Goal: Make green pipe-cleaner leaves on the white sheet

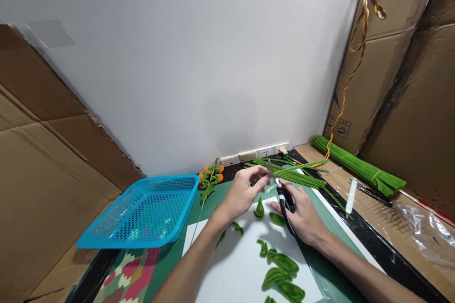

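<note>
Slim bare forearms (359, 258) taper toward narrow wrists (221, 218); the left hand (244, 190) and right hand (304, 214) are bare

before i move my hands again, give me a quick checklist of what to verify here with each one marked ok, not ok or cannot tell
1. Black-handled metal scissors held in the right hand: ok.
2. Left hand well clear of the blades: not ok, its fingertips look very close.
3. Thin fuzzy green stem pinched firmly by the left hand: cannot tell, the grip is hidden.
4. Curled fuzzy green leaf shapes lying on the white rectangular sheet: ok for those nearest the person.
5. Blue perforated plastic basket apart from both hands: ok, off to the left.
</note>
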Available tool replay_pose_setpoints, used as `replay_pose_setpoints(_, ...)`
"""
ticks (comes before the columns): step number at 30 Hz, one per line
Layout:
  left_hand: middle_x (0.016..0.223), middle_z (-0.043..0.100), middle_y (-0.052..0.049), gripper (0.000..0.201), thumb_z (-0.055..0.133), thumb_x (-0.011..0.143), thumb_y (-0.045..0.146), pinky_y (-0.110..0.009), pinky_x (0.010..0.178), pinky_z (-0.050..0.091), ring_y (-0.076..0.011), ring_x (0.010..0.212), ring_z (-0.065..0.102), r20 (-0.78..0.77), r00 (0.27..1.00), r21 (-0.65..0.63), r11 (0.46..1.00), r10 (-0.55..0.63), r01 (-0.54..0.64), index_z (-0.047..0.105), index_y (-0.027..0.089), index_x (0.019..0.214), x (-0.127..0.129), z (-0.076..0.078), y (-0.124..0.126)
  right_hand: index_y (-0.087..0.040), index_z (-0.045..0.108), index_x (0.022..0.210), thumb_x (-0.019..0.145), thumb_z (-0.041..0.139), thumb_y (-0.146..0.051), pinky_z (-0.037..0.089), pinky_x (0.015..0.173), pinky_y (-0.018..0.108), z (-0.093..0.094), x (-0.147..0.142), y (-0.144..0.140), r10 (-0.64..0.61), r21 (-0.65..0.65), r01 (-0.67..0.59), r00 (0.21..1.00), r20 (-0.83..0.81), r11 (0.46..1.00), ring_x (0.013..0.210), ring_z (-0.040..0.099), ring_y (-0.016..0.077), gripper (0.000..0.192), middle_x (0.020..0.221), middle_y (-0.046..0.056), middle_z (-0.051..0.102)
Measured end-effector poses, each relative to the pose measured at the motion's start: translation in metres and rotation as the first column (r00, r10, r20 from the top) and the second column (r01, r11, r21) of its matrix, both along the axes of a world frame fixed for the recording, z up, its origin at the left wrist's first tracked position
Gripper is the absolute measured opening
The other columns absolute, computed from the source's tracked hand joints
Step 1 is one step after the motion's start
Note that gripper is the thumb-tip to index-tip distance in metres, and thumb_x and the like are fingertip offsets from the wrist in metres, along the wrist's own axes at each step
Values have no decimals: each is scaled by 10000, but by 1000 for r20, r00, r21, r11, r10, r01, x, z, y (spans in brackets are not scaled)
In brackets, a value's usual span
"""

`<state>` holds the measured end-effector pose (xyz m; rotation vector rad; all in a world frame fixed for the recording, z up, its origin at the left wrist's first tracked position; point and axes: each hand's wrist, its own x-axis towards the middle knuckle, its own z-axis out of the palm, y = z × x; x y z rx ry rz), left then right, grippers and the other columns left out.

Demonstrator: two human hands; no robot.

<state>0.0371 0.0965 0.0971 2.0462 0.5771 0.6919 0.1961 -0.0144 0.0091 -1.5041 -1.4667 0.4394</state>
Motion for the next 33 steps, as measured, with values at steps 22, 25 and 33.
replay_pose_setpoints(22, 882, 738, -38, 106, 668, 926, 235, -274, 739, 482, -162, 822, 655, 15, 1000, -22, 1000, -10, 11, 715, 161, 866, -3, 3, 3, -175, 602, 1419, 944, 656, -590, 487, 809, 333, -4, 0, 4, 284, 76, -275, 894, -346, 958, 869, 567, 231, 633, 927, 43, 635)
replay_pose_setpoints(25, 887, 740, -44, 106, 668, 923, 237, -283, 742, 486, -169, 828, 658, 10, 1000, -22, 1000, -2, 3, 717, 161, 869, -3, 3, 3, -184, 591, 1420, 966, 637, -577, 471, 828, 335, -6, 2, 5, 315, 93, -303, 876, -364, 948, 887, 560, 227, 603, 960, 40, 617)
replay_pose_setpoints(33, 907, 732, -48, 133, 655, 948, 282, -300, 778, 506, -183, 864, 651, -18, 1000, -9, 1000, 12, -12, 717, 172, 905, -3, -1, 5, -178, 587, 1381, 989, 604, -589, 432, 753, 310, -8, -2, 4, 320, 75, -318, 855, -408, 945, 800, 495, 180, 568, 996, 33, 587)
